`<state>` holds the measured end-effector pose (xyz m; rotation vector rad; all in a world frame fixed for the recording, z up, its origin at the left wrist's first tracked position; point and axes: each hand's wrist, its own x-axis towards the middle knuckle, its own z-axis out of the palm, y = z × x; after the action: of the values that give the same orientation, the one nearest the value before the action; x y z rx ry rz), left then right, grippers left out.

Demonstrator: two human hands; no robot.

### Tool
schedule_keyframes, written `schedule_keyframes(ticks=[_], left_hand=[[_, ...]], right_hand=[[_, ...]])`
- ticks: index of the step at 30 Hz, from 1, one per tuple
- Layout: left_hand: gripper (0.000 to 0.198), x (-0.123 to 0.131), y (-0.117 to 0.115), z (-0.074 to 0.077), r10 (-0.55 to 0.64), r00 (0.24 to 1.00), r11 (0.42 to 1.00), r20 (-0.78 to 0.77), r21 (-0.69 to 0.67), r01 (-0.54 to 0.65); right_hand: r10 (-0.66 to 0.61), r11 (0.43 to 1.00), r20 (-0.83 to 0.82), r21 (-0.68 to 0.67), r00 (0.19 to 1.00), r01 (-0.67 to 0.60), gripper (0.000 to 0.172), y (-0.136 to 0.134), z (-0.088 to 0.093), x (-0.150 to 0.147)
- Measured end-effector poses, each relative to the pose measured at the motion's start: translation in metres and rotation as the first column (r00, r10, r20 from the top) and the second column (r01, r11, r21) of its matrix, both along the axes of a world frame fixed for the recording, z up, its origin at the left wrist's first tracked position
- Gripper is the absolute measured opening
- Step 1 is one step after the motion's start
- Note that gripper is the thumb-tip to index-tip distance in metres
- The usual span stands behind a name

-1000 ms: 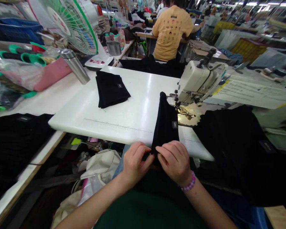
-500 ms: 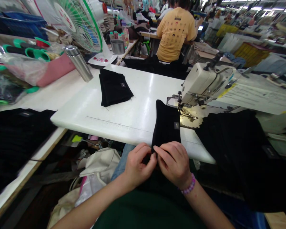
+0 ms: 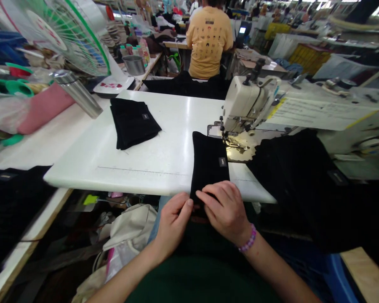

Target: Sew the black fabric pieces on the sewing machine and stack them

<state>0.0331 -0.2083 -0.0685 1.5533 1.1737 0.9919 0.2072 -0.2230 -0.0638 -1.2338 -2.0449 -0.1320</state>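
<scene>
At the table edge [image 3: 139,184], both hands [image 3: 173,221] [image 3: 226,210] pinch black cloth [image 3: 209,158].

- No word or number can be read with certainty.
- The black cloth piece [image 3: 206,155] carries a small label [image 3: 222,162] with pale letters, too tiny to read.
- The folded black stack [image 3: 131,126] has a similar tag [image 3: 145,116], also unreadable.
- On the sewing machine [image 3: 240,101], a paper sheet [image 3: 318,112] shows blurred lines of writing.
- The white table [image 3: 173,139] bears a ruler scale [image 3: 142,171].

Black cloth [image 3: 209,155], white tabletop [image 3: 175,126], purple-pink bracelet [image 3: 249,239], printed orange shirt [image 3: 209,42]
</scene>
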Motion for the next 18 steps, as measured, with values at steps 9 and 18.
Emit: schedule_keyframes(ticks=[9,18], left_hand=[[0.048,-0.009,-0.008,-0.039,0.152,0.985,0.893,0.083,-0.438,-0.101],[0.049,-0.008,-0.008,-0.048,0.133,0.991,0.908,0.035,-0.405,-0.107]], right_hand=[[-0.676,0.648,-0.583,-0.762,0.451,-0.015,0.016,-0.019,-0.023,0.030],[-0.681,0.645,-0.697,-0.717,0.225,-0.266,0.044,-0.020,-0.017,0.028]])
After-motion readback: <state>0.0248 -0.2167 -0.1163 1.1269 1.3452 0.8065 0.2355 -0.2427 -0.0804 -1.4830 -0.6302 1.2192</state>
